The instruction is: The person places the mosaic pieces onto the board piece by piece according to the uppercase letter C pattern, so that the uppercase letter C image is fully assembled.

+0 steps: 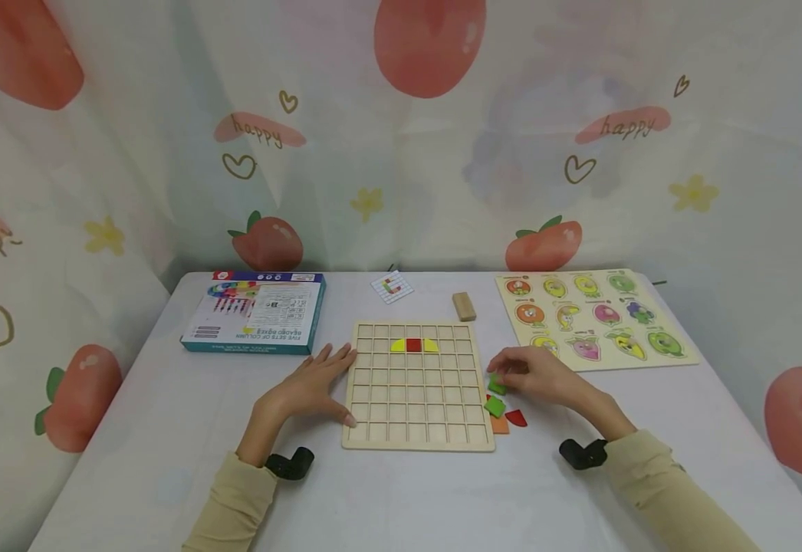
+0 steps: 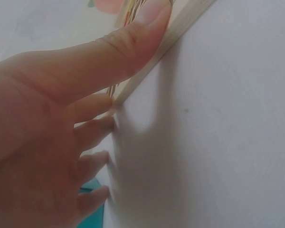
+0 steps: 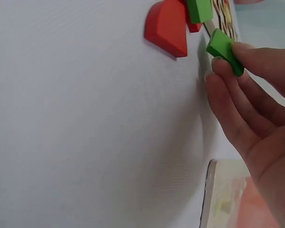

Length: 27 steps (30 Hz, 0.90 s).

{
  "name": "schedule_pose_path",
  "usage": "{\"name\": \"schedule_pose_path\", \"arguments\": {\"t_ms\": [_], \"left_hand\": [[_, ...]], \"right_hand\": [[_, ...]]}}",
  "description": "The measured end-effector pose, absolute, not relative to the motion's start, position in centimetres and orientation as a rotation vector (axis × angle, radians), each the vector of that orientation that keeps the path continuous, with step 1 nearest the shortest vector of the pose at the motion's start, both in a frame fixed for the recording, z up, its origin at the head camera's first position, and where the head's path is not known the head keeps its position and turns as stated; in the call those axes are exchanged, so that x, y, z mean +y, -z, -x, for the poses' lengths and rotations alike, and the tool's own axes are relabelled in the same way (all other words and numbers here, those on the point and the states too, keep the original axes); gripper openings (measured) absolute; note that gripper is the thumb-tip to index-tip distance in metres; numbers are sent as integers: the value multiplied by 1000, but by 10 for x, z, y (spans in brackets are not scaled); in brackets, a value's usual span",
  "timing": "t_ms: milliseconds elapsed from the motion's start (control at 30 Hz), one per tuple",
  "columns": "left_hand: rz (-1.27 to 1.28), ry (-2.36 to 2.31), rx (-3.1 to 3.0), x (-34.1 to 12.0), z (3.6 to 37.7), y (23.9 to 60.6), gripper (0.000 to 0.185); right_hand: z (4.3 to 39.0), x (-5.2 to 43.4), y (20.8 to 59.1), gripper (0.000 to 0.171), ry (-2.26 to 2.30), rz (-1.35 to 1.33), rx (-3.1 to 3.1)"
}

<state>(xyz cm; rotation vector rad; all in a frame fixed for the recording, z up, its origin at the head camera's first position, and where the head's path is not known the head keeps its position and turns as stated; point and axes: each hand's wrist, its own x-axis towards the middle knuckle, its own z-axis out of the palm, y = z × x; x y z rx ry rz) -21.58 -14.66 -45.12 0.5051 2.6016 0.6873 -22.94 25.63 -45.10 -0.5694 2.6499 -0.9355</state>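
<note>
A wooden grid board (image 1: 415, 441) lies mid-table with two yellow quarter pieces and a red square (image 1: 413, 345) in its second row. My left hand (image 1: 318, 379) rests flat on the table, thumb (image 2: 133, 42) and fingers against the board's left edge (image 2: 180, 26). My right hand (image 1: 532, 373) pinches a green square block (image 1: 497, 385) (image 3: 224, 50) just right of the board. Below it lie another green block (image 1: 494, 406) (image 3: 199, 9), an orange piece (image 1: 501, 425) and a red quarter piece (image 1: 516, 418) (image 3: 167, 27).
A teal box (image 1: 256, 313) lies at the back left. A small pattern card (image 1: 392, 287) and a wooden block (image 1: 464, 306) sit behind the board. A fruit peg puzzle (image 1: 597, 316) (image 3: 223, 199) lies at the back right. A printed curtain surrounds the table.
</note>
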Motion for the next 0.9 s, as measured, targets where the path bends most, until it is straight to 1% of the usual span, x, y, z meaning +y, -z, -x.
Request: {"name": "schedule_pose_path", "arguments": {"t_ms": [233, 400, 800, 900], "left_hand": [[-498, -677, 2603, -147, 217, 451, 114], [-493, -676, 2597, -146, 217, 452, 115], [-485, -655, 2606, -146, 217, 452, 113], [-484, -669, 2601, -146, 217, 451, 113]], "right_hand": [[234, 246, 445, 15, 1051, 573, 2636], [236, 232, 444, 19, 1142, 587, 2592], [243, 205, 442, 31, 1161, 544, 2559], [245, 200, 441, 31, 1153, 559, 2563]]}}
